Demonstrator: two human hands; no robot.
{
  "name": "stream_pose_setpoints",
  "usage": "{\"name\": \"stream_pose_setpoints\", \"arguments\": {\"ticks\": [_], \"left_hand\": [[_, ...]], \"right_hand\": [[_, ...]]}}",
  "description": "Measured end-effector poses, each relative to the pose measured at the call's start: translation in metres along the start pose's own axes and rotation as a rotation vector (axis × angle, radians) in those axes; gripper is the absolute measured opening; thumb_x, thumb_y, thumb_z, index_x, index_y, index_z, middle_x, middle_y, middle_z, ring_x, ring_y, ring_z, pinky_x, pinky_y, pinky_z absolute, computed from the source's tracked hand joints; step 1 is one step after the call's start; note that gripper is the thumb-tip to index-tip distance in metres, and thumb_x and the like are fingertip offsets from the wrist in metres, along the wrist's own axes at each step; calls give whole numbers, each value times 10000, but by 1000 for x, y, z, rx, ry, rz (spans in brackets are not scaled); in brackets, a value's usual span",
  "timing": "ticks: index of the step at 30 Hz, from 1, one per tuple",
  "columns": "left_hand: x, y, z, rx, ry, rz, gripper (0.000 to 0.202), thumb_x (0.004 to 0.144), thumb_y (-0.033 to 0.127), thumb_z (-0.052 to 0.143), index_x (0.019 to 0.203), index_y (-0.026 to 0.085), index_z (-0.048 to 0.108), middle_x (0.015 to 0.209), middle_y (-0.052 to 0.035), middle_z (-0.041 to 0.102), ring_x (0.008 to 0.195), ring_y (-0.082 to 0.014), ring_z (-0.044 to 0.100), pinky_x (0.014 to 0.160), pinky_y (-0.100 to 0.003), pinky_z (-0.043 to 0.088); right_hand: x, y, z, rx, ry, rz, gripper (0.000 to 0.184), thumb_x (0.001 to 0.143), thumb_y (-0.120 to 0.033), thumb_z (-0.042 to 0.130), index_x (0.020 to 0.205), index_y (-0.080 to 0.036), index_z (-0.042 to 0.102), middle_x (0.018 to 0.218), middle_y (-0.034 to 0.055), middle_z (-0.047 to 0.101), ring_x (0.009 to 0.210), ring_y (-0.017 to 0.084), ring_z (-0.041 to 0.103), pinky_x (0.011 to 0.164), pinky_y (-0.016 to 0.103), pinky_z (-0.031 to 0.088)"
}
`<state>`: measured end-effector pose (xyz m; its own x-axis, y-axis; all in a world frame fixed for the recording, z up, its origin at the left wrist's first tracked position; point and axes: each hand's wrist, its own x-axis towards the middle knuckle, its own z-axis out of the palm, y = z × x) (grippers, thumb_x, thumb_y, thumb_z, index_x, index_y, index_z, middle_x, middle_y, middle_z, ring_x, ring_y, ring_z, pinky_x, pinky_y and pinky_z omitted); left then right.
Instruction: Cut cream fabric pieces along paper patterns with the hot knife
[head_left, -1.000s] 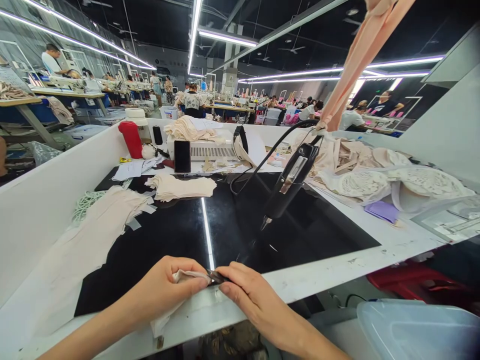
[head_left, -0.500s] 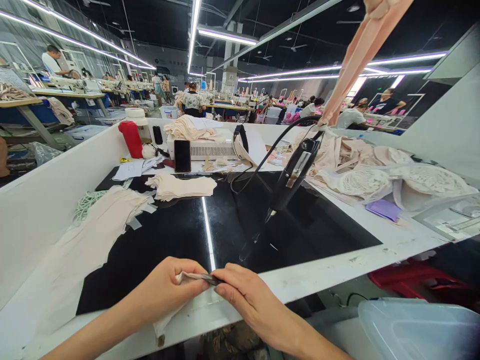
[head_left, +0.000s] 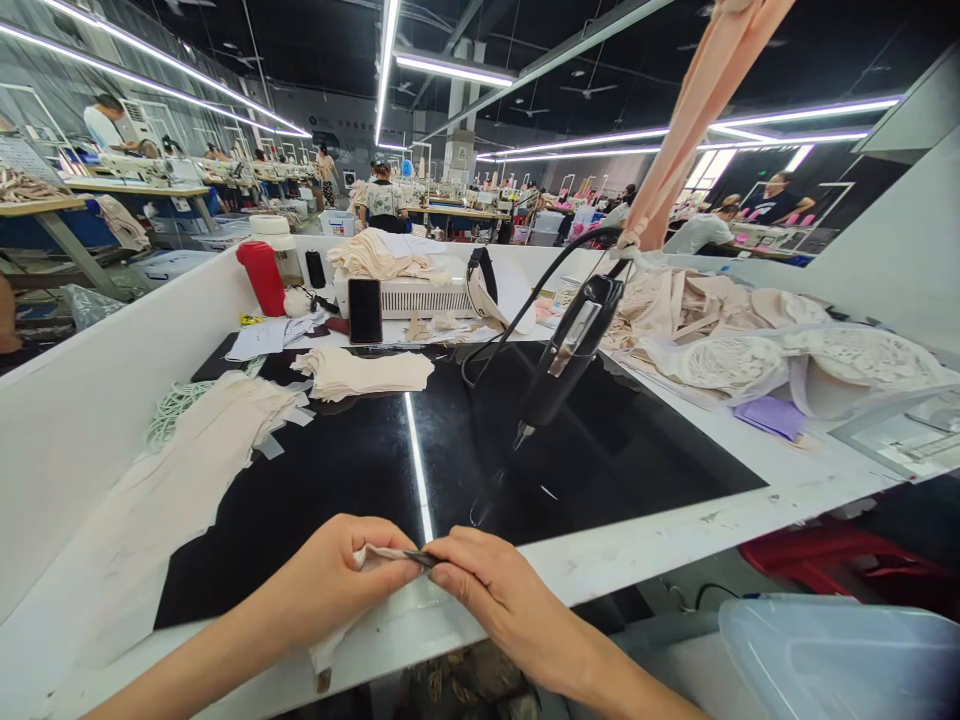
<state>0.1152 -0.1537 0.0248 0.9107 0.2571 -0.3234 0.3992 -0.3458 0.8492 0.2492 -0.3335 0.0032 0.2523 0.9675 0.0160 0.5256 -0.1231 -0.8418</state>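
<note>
Over the front edge of the table, my left hand (head_left: 352,575) is closed on a pale cream fabric piece (head_left: 379,553), whose lower end hangs below the palm. My right hand (head_left: 491,580) meets it fingertip to fingertip, its thumb and fingers pinched on a slim dark grey thing (head_left: 421,558) at the fabric's end. Most of that thing is hidden, so its kind is unclear. Beyond the hands, a black handheld tool (head_left: 566,355) with a pointed metal tip hangs tilted from a peach fabric strip (head_left: 675,140), apart from both hands.
A black mat (head_left: 337,470) covers the white table (head_left: 637,535). Cream fabric stacks (head_left: 367,372) lie at the back and a long pile (head_left: 202,470) at left. Bra pieces (head_left: 750,350) are heaped at right. A phone (head_left: 365,311) leans at the back.
The hanging black tool and its peach strip have swung a little to the left. Both hands keep nearly the same pose on the fabric.
</note>
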Motion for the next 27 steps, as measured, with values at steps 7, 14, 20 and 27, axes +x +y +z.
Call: {"name": "stream_pose_setpoints", "arguments": {"ticks": [7, 14, 20, 27], "left_hand": [[2, 0, -2, -1, 7, 15, 343, 841, 489, 639, 844, 190, 805, 773, -6, 679, 707, -151, 507, 637, -253, 364], [2, -2, -3, -10, 6, 30, 323, 840, 471, 638, 859, 195, 803, 833, -16, 716, 776, -177, 573, 684, -260, 404], [2, -1, -2, 37, 12, 55, 318, 856, 457, 614, 852, 199, 801, 831, -14, 721, 771, -176, 578, 687, -260, 416], [1, 0, -1, 44, 7, 55, 327, 853, 474, 614, 844, 208, 803, 827, -12, 710, 765, -175, 572, 692, -262, 419]], "right_hand": [[-2, -2, -3, 25, -22, 7, 346, 1094, -481, 417, 1130, -272, 691, 924, -5, 589, 902, 160, 569, 826, 282, 427], [-2, -1, -3, 28, -14, 22, 352, 1092, -488, 423, 1146, -271, 695, 928, -3, 594, 908, 161, 573, 835, 285, 429], [-2, 1, -2, 38, -11, 23, 347, 1093, -478, 428, 1109, -266, 702, 911, -11, 592, 886, 152, 568, 813, 280, 417], [-1, 3, 0, 43, 9, 12, 367, 1090, -484, 429, 1049, -258, 716, 875, -12, 580, 849, 152, 560, 785, 279, 409]]}}
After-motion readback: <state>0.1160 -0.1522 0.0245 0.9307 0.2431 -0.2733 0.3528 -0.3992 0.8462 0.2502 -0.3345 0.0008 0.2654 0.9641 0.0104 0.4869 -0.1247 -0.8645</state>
